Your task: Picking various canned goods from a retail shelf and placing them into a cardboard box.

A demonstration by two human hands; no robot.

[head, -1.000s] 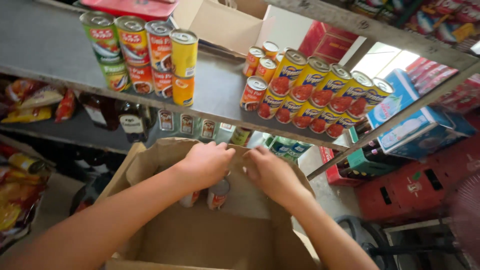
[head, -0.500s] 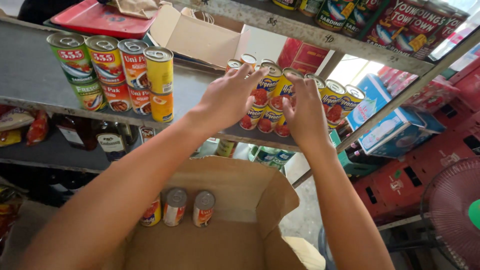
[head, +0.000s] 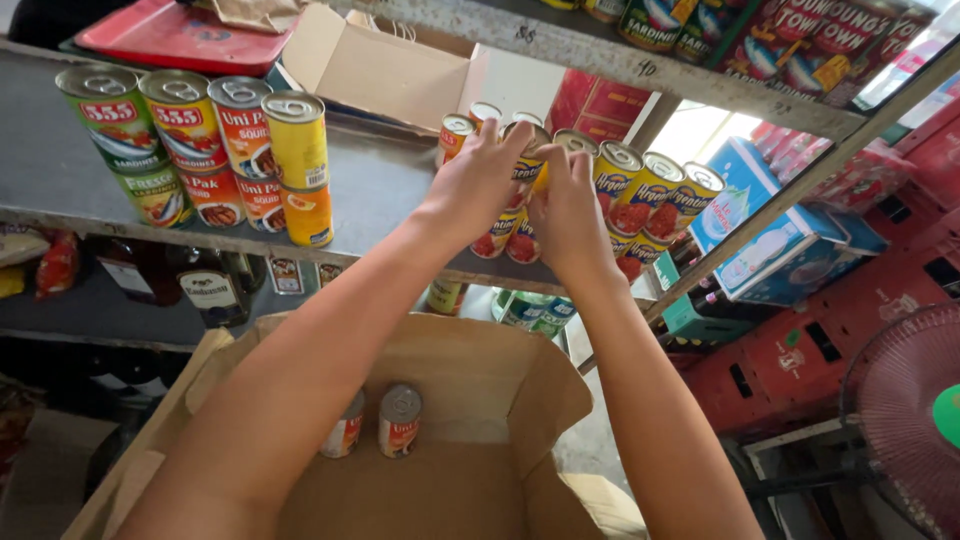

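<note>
Both my arms reach up from the open cardboard box point(head: 560, 390) to the grey metal shelf point(head: 380, 190). My left hand point(head: 478, 190) and my right hand point(head: 568, 215) close side by side around stacked yellow-and-red cans point(head: 525, 175) at the left end of a row of matching cans point(head: 650, 190). Their fingertips lie over the top can's rim. Down in the box two small cans point(head: 400, 420) stand upright against the back wall. My left forearm partly hides one of them.
Stacked cans with green, red and yellow labels point(head: 295, 165) stand at the shelf's left. An open carton point(head: 385, 70) and a red tray point(head: 170, 35) sit behind. Bottles point(head: 205, 285) fill the lower shelf. Blue boxes point(head: 780, 245), red crates point(head: 830, 340) and a fan point(head: 905, 400) are at right.
My hands left the cans standing in the box, rose to the shelf and have now closed around the yellow cans. The view tilted upward.
</note>
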